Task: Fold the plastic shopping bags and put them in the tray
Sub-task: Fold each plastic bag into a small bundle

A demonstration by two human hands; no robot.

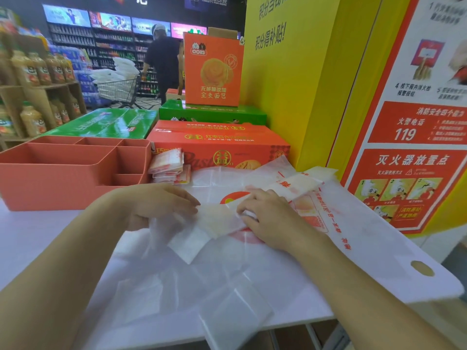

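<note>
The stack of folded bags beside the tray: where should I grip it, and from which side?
Probably from the near side: the tray wall blocks its left and the orange carton stands behind. Pinch the stack of folded bags between top and bottom, since its layers lie loose and uneven.

Hands: two, left hand [161, 205], right hand [273, 218]
Tray [50, 190]: one
Folded bags [168, 168]: one stack, number unclear
Spread bags [227, 261]: number unclear
Orange cartons [217, 145]: two
Green cartons [106, 123]: two
Cart [118, 89]: one
Screens [111, 21]: four
</note>
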